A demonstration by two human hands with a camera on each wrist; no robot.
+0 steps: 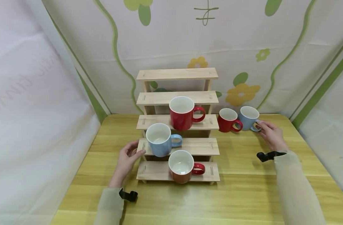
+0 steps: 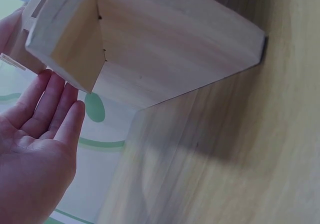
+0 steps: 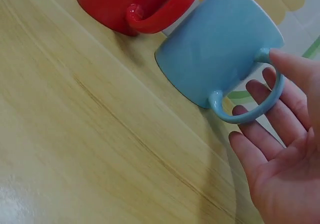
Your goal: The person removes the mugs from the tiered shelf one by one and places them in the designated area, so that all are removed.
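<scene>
A stepped wooden rack (image 1: pixel 160 171) stands on the table. My left hand (image 1: pixel 127 160) holds the left end of its second-lowest shelf, thumb above and fingers below; the fingers (image 2: pixel 45 104) look nearly straight from the left wrist. Right of the rack, my right hand (image 1: pixel 272 135) pinches the handle of a light blue mug (image 3: pixel 220 44), thumb near the handle's top. Close beside that mug stands a red mug (image 1: pixel 226 124). On the rack are a red mug (image 1: pixel 181 120) on the middle shelf, a blue mug (image 1: pixel 160 147) one step lower, and a brownish-red mug (image 1: pixel 181 177) on the lowest shelf.
The rack's top shelf (image 1: pixel 177 74) and the shelf under it (image 1: pixel 154 98) rise behind the mugs. A flowered cloth backdrop (image 1: pixel 165 37) closes off the table's rear, with pale cloth sides left and right. Wooden tabletop (image 1: pixel 239 187) extends in front of the rack.
</scene>
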